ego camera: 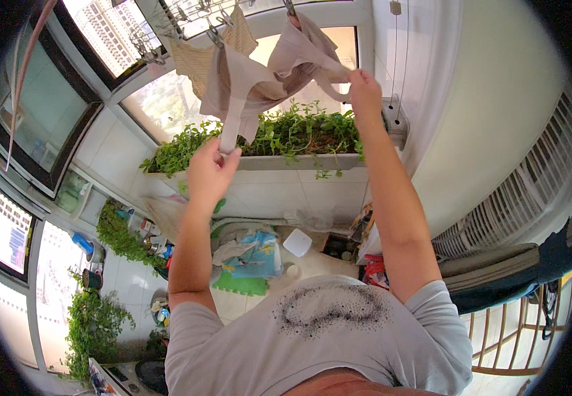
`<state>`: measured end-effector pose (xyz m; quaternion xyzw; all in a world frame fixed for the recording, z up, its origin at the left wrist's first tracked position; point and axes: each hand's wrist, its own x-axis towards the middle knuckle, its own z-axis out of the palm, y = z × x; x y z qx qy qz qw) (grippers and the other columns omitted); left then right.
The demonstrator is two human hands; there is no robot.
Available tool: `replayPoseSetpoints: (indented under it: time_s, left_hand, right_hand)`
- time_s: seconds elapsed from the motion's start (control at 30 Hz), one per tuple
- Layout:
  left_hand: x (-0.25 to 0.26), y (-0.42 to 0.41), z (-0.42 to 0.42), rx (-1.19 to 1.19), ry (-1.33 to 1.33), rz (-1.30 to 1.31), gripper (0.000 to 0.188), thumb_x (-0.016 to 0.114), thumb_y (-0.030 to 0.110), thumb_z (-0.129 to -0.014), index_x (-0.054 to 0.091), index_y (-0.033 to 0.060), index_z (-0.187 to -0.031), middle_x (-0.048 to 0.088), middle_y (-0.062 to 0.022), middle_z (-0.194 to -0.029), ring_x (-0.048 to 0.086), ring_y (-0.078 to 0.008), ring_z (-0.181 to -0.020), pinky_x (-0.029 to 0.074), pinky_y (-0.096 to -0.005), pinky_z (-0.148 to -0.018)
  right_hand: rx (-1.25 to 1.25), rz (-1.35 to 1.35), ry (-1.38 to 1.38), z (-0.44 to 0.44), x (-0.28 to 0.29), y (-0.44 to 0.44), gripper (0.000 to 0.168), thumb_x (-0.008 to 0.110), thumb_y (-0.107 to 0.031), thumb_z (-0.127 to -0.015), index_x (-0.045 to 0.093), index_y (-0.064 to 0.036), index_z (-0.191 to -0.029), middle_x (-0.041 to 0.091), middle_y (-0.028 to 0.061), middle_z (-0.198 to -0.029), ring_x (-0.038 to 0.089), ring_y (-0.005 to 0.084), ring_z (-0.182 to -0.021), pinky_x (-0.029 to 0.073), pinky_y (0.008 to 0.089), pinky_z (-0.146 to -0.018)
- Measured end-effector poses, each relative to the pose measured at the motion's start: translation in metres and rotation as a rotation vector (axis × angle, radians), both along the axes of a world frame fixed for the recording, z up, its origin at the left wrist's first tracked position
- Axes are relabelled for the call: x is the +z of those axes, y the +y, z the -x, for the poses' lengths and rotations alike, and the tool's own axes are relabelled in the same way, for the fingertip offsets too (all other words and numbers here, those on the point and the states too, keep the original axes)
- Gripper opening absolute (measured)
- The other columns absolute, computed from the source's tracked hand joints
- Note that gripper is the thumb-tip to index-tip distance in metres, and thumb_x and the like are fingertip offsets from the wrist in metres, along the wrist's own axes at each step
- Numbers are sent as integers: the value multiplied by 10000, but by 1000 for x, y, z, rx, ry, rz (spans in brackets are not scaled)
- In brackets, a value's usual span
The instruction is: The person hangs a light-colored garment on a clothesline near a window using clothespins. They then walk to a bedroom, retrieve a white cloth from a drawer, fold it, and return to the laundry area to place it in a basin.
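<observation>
A pale pink bra [246, 84] hangs by metal clips [215, 37] from a wire clip hanger [192, 12] in front of the window. My left hand [213, 168] grips the lower end of one strap or band, pulling it down. My right hand [365, 91] is raised higher and pinches the bra's other side, where a strap loops below the fingers. Behind the bra, a cream knitted or striped garment [192, 67] is clipped to the same hanger. Both arms reach forward and up.
Below the garments, a long planter [286, 162] of leafy plants runs along the windowsill. Cloths [254, 252], a white lidded container [297, 242] and a green foam mat [240, 283] lie on the floor. More plants [93, 317] line the left windows. A slatted panel [508, 183] and wooden rack [508, 341] stand right.
</observation>
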<state>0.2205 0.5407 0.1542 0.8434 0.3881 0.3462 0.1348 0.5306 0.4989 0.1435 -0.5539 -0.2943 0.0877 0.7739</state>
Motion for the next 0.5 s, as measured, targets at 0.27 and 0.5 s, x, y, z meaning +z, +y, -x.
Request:
replayPoseSetpoints:
  time_s: [0.27, 0.5]
  left_hand:
    - [-45, -40, -23, -42, -330, -244, 522, 658, 123, -746, 451, 12, -1212, 560, -147, -1058, 563, -238, -879, 454, -365, -796]
    - [-126, -54, -58, -287, 351, 216, 552, 659, 151, -736, 449, 107, -1244, 517, -164, -1114, 508, -287, -1028, 268, -478, -1007]
  right_hand:
    - [53, -49, -229, 61, -73, -44, 440, 649, -164, -744, 483, -29, -1129, 490, 126, -1057, 467, 197, -1005, 386, 342, -851]
    - [382, 627, -554, 74, -179, -144, 307, 648, -123, -693, 580, -75, -989, 566, 114, -980, 542, 291, -886, 383, 410, -886]
